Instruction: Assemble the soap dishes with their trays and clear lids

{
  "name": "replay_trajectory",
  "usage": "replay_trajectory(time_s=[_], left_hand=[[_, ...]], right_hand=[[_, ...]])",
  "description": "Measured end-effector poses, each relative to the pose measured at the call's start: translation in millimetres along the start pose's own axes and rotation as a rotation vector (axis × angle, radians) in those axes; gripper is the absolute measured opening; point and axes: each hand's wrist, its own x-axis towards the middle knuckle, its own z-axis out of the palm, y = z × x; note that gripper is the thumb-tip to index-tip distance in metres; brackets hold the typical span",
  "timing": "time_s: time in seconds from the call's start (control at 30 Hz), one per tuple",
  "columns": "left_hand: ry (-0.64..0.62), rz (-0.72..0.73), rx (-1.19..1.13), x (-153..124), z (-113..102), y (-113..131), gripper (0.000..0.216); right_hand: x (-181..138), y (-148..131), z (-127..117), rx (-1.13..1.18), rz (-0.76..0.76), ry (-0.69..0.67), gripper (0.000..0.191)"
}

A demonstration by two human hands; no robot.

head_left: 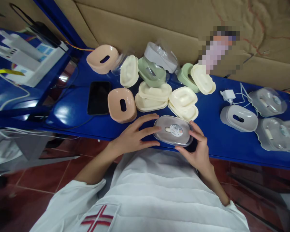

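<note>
In front of me at the blue table's near edge is an oval plastic case (pixel 170 135) with a clear cover. A round white label and a short cream piece show on its top. My left hand (pixel 140 133) straddles the left end, its fingers spread and fingertips against the cover's edge. At the right end, my right hand (pixel 195 143) grips the case between thumb and fingers. Just behind lie stacked cream oval trays (pixel 153 103) and another cream pair (pixel 183 98). A peach box (pixel 122 104) with a dark slot stands beside my left hand.
Farther back are another peach box (pixel 102 59), a green box (pixel 152 72), a grey-white box (pixel 159 54) and a cream tray (pixel 129 71). A black phone (pixel 99 98) lies left. To the right are a grey slotted box (pixel 239 117), clear-covered cases (pixel 275 133) and a white charger (pixel 229 95).
</note>
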Motion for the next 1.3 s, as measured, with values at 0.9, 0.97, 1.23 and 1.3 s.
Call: replay_trajectory(time_s=[0.9,0.97,1.23,1.3], left_hand=[[-0.102,0.067,0.128,1,8,-7,0.029],[-0.106,0.088,0.175,1,2,-6,0.031],[0.279,-0.167,0.457,-11,-59,0,0.028],[0.301,-0.223,0.514,-13,-63,-3,0.025]], right_hand=[[9,-3,-10,-0.193,-0.069,-0.318,0.086],[7,-3,-19,-0.184,-0.074,-0.317,0.084],[-33,23,-94,-0.41,0.194,-0.049,0.066],[-35,30,-99,-0.518,0.227,0.033,0.065]])
